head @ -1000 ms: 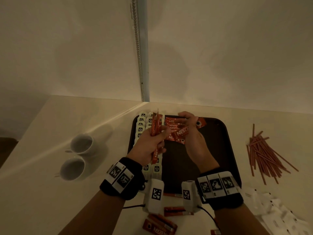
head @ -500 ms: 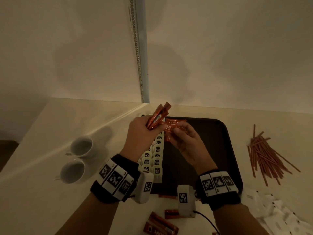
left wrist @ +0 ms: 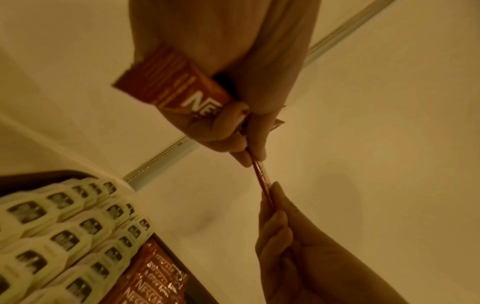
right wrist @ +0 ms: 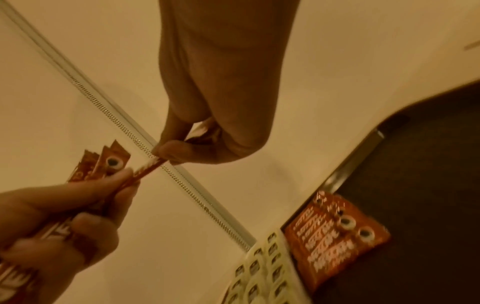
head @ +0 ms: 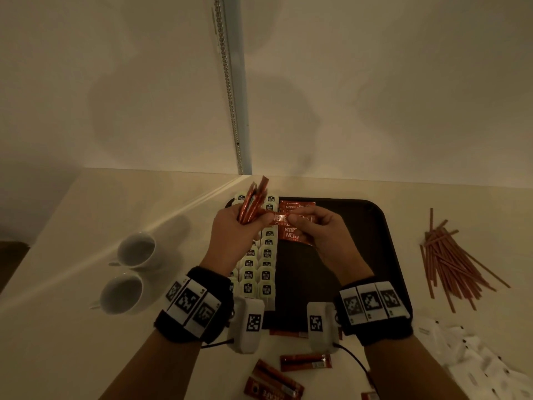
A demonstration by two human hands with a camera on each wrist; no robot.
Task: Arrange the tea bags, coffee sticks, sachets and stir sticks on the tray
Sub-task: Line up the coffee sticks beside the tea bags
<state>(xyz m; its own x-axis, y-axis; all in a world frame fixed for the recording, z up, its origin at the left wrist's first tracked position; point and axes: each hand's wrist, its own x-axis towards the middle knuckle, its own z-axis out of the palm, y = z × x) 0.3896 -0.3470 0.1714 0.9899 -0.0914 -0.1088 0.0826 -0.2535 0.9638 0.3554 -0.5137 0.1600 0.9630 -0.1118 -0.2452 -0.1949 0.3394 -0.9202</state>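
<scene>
My left hand (head: pixel 259 222) grips a bundle of red coffee sticks (head: pixel 251 202) above the tray's far left corner. One single coffee stick (head: pixel 281 219) lies crosswise between both hands. My right hand (head: pixel 294 219) pinches its right end, and the left thumb holds its other end. In the wrist views this stick (left wrist: pixel 262 181) (right wrist: pixel 148 168) shows edge-on. Several coffee sticks (head: pixel 297 236) lie side by side on the dark tray (head: pixel 375 226). Two columns of tea bags (head: pixel 261 272) fill the tray's left side.
Stir sticks (head: pixel 450 261) lie heaped on the counter right of the tray. White sachets (head: pixel 476 362) are piled at the near right. Two white cups (head: pixel 138 249) (head: pixel 121 293) stand left. Loose coffee sticks (head: pixel 305 362) lie near the front edge. A wall runs close behind.
My right hand left the sticks laid on the tray, came to the left hand's bundle, and now pinches one stick drawn sideways from it. The bundle tilted away from me.
</scene>
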